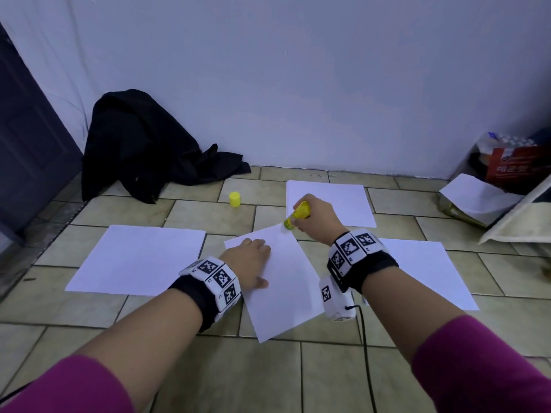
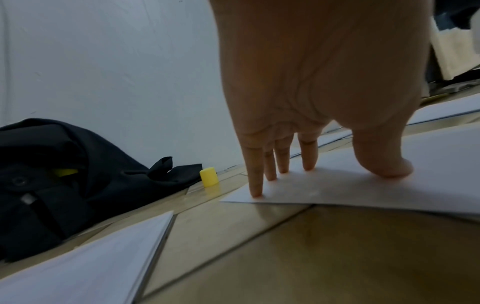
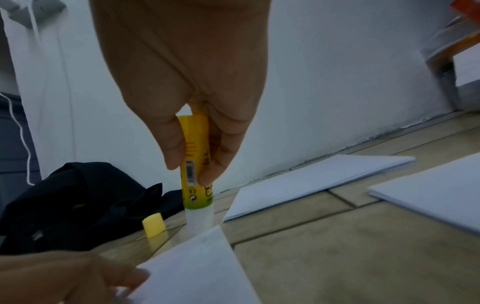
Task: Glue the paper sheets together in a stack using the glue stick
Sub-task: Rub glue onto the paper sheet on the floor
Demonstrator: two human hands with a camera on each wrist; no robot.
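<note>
Left of centre a paper stack (image 1: pixel 135 259) lies on the floor, the left hand (image 1: pixel 249 257) presses straight fingers (image 2: pixel 255 174) on the centre sheet (image 1: pixel 283 290), and the right hand (image 1: pixel 317 217) grips the uncapped glue stick (image 1: pixel 296 217), tip at the sheet's far corner.

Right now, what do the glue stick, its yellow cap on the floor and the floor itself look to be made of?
Glue stick: smooth, slightly glossy yellow plastic tube with a printed barcode label; the tip is translucent white, probably the glue itself.
Cap: the same yellow plastic, by its even colour and moulded shape.
Floor: beige tiles, likely glazed ceramic, with dark grout lines and a faint sheen.
</note>
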